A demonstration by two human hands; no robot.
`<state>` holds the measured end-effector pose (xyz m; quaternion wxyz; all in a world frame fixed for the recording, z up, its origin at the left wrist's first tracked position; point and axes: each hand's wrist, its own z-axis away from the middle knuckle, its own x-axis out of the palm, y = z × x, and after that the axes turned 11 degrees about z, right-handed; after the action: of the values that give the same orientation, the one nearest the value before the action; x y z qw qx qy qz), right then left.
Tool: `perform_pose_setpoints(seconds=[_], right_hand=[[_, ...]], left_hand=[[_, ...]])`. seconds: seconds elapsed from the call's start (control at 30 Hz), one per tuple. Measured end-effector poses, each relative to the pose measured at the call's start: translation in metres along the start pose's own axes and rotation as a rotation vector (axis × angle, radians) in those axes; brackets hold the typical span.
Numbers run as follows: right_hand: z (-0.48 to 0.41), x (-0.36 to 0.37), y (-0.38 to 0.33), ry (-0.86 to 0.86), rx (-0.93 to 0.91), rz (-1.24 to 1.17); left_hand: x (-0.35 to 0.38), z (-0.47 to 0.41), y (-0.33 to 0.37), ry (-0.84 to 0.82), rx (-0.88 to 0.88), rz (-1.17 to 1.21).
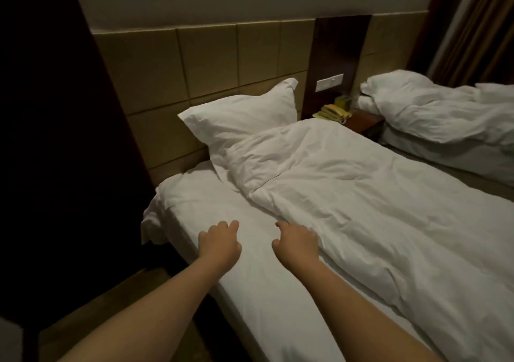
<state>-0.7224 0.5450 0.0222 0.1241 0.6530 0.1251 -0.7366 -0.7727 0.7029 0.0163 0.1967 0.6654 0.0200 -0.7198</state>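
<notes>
A single bed fills the middle of the head view, with a bare strip of white sheet (194, 203) along its near left side. A rumpled white duvet (347, 194) covers the rest, its left edge running down the bed. A white pillow (242, 114) leans against the padded headboard. My left hand (221, 240) hovers over the sheet, fingers loosely curled, holding nothing. My right hand (297, 240) is at the duvet's left edge, fingers loosely curled; whether it touches the fabric is unclear.
A padded beige headboard (208, 61) lines the wall. A dark nightstand (361, 123) with a yellow telephone (332, 112) separates this bed from a second unmade bed (445, 122) at right. A dark wall panel (55, 139) stands at left, and the floor (125, 306) shows below.
</notes>
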Motion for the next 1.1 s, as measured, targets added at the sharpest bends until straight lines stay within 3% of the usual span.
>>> perform_pose_setpoints(seconds=[0.13, 0.33, 0.53, 0.7, 0.87, 1.0, 1.1], right_hand=[[-0.108, 0.013, -0.016, -0.023, 0.072, -0.025], [-0.27, 0.021, -0.061, -0.073, 0.032, -0.108], [-0.388, 0.008, -0.064, -0.058, 0.15, -0.207], [-0.464, 0.031, -0.054, -0.128, 0.385, -0.294], [-0.545, 0.056, -0.077, -0.199, 0.602, -0.545], [-0.609, 0.077, -0.12, -0.214, 0.72, -0.701], [-0.638, 0.087, -0.141, -0.139, 0.894, -0.871]], left_hand=[[0.006, -0.102, -0.022, 0.001, 0.069, 0.023], [-0.017, -0.259, -0.065, -0.026, 0.009, -0.004], [-0.031, -0.407, -0.073, -0.07, 0.086, 0.02], [-0.002, -0.532, -0.077, -0.247, 0.143, 0.098], [0.026, -0.646, -0.088, -0.44, 0.246, 0.078], [0.059, -0.689, -0.107, -0.619, 0.3, 0.175], [0.068, -0.683, -0.103, -0.825, 0.457, 0.242]])
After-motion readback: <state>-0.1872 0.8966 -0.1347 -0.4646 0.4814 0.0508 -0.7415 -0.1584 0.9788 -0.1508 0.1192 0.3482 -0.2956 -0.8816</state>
